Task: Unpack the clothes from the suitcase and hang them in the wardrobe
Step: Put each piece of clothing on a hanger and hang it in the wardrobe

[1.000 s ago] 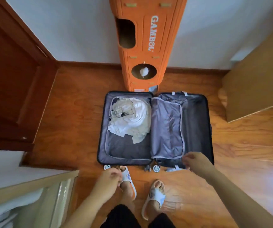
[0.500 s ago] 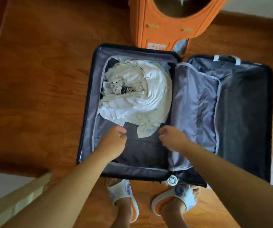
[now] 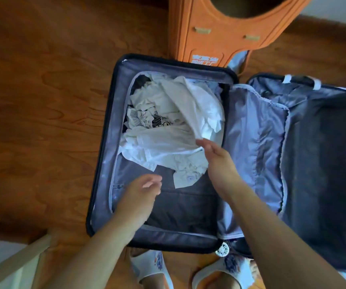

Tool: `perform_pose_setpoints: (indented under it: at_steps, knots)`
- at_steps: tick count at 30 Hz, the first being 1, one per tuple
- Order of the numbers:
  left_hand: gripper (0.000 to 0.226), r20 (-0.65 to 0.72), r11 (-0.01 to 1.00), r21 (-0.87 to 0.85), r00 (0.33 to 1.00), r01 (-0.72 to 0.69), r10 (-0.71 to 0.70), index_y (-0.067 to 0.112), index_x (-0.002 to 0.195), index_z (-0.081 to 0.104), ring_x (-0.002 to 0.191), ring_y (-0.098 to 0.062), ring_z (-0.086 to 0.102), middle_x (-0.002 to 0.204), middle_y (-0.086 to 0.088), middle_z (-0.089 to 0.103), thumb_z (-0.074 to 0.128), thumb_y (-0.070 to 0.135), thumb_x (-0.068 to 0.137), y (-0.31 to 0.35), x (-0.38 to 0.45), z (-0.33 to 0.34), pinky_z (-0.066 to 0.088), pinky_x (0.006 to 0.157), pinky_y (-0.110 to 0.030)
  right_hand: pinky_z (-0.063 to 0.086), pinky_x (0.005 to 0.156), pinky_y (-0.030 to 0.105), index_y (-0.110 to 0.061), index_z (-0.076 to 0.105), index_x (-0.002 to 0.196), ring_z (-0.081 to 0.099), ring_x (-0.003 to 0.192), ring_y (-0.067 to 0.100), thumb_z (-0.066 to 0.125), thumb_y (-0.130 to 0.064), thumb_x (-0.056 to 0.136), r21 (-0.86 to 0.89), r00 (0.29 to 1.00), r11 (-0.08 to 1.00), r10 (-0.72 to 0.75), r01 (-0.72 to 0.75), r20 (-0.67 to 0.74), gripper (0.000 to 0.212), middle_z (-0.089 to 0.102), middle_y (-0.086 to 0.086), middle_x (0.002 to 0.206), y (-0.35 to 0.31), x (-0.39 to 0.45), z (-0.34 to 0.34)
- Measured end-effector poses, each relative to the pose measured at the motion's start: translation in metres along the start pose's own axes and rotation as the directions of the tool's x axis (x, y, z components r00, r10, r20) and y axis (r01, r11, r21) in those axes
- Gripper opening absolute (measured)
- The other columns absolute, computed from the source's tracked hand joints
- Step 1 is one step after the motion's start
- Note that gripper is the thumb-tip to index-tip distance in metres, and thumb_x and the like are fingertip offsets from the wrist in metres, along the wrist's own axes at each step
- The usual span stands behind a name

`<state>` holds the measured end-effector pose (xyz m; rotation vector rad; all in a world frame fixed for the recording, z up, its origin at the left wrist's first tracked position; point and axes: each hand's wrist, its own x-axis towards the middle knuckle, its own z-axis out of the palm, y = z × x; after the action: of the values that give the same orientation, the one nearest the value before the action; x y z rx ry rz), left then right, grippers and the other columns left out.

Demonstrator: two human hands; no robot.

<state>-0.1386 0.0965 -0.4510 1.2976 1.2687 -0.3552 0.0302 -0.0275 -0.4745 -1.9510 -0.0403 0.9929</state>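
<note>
My suitcase (image 3: 188, 245) lies opened flat on the wooden floor (image 3: 42, 101), both halves up, as I stand over it in pale slippers (image 3: 147, 268). The clothes (image 3: 167, 126), a rumpled heap of white and cream garments with one black-and-white printed piece among them, fill the far part of the left half; the near part of that half shows dark lining only. The grey fabric divider (image 3: 253, 147) lies across the hinge, partly over the right half, whose dark lining is bare.

My right hand (image 3: 218, 159) reaches into the left half at the near right edge of the heap. Its fingertips pinch a fold of white cloth that rises to a peak just above them. My left hand (image 3: 140, 192) hovers over the dark lining near the left wall of the case, fingers loosely bent and apart, holding nothing and clear of the clothes.

An orange moulded piece of furniture (image 3: 220, 32) with a round opening stands on the floor just beyond the suitcase, against the far wall. A pale wooden edge (image 3: 15, 261) crosses the lower left corner beside my left forearm.
</note>
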Motion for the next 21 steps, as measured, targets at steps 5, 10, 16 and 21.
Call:
perform_pose_setpoints:
  at_steps: [5, 10, 16, 21]
  knots:
    - [0.028, 0.104, 0.979, -0.192, 0.991, -0.066, 0.087, 0.037, 0.128, 0.061, 0.113, -0.007, 0.064, 0.122, 0.016, 0.068, 0.055, 0.045, 0.102, 0.055, -0.006, 0.048, 0.051, 0.098, -0.034, 0.036, 0.103, 0.014, -0.025, 0.069, 0.114, 0.052, 0.124, -0.004, 0.039, -0.024, 0.108, 0.001, 0.961, 0.996, -0.091, 0.094, 0.261, 0.03, 0.063, -0.018, 0.124, 0.01, -0.086, -0.018]
    - [0.016, -0.012, 0.987, -0.111, 0.993, 0.119, -0.121, 0.027, 0.105, 0.072, 0.096, -0.026, 0.069, 0.101, -0.001, 0.073, 0.057, 0.026, 0.099, 0.058, -0.014, 0.055, 0.058, 0.09, -0.048, 0.037, 0.103, 0.012, -0.024, 0.069, 0.118, 0.052, 0.126, 0.0, 0.045, -0.021, 0.106, -0.078, 0.846, 0.997, 0.023, 0.021, 0.532, 0.027, 0.061, -0.01, 0.131, 0.029, -0.142, -0.023]
    - [0.044, -0.002, 0.999, 0.043, 1.0, -0.029, 0.029, 0.044, 0.079, 0.073, 0.095, -0.017, 0.07, 0.09, 0.011, 0.076, 0.055, 0.01, 0.101, 0.065, -0.108, 0.011, 0.054, 0.087, -0.036, 0.052, 0.088, 0.028, -0.037, 0.057, 0.124, 0.061, 0.107, 0.009, 0.054, -0.027, 0.099, -0.105, 0.909, 0.91, 0.41, -0.401, 0.072, 0.027, 0.061, -0.005, 0.128, 0.028, -0.147, -0.061]
    - [0.057, 0.1, 0.995, -0.02, 0.99, -0.101, 0.102, 0.04, 0.084, 0.081, 0.098, -0.007, 0.07, 0.099, 0.007, 0.078, 0.05, -0.007, 0.092, 0.095, -0.18, -0.047, 0.047, 0.087, -0.028, 0.043, 0.106, 0.046, -0.031, 0.026, 0.156, 0.037, 0.142, 0.028, 0.059, -0.047, 0.097, 0.214, 0.844, 0.817, 0.528, -0.536, 0.097, 0.07, 0.029, -0.002, 0.16, -0.014, -0.132, -0.057]
